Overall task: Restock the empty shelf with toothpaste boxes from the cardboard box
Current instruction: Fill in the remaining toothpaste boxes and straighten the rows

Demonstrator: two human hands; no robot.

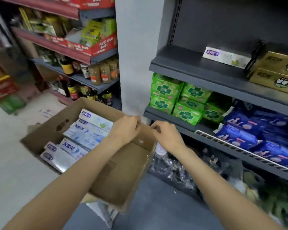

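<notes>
An open cardboard box [116, 185] stands on the floor below me. Several white and blue toothpaste boxes [88, 131] lie in its left half, and its right half shows bare cardboard. My left hand [126, 128] and my right hand [166, 135] are close together at the box's far rim, fingers curled round its edge. Up on the right, the dark grey shelf [181, 63] holds one white toothpaste box [226, 57] lying flat, and the shelf's left part is bare.
Gold boxes [276, 72] sit to the right of the toothpaste box on the same shelf. Green packs [178, 98] and blue packs [256, 131] fill the shelves below. Black plastic bags [176, 170] lie on the floor by the box. Bottles and jars [93, 75] line the left shelving.
</notes>
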